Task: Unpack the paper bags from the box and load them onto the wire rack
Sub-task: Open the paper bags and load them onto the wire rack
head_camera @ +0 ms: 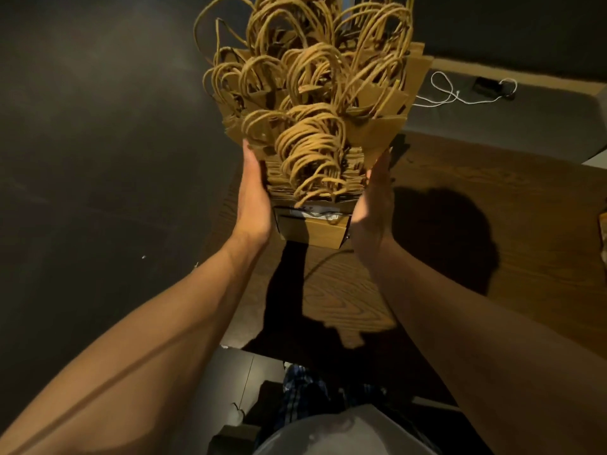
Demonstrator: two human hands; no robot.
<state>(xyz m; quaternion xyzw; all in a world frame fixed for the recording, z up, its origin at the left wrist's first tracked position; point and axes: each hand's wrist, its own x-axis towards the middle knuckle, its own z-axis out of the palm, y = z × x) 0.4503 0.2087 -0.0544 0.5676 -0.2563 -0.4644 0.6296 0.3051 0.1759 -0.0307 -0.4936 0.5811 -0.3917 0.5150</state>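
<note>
Left hand (pixel 253 195): flat, fingers straight, palm pressed against the left side of the stack of paper bags (pixel 315 133). Right hand (pixel 374 198): flat likewise, pressed against the stack's right side. The fingertips of both hands are hidden behind the bags.

Stack of paper bags: brown, folded, clamped between the two palms and held raised in front of the person, above the wooden surface (pixel 460 224). Twisted paper handles (pixel 312 149) loop out in a dense tangle, covering most of the bag tops; the upper loops are cut off by the frame edge. Count of bags cannot be made out.

Beyond the stack, right: white cord (pixel 450 93) and small dark object (pixel 486 85), too small to identify. Surroundings at left dark, details indistinct.
</note>
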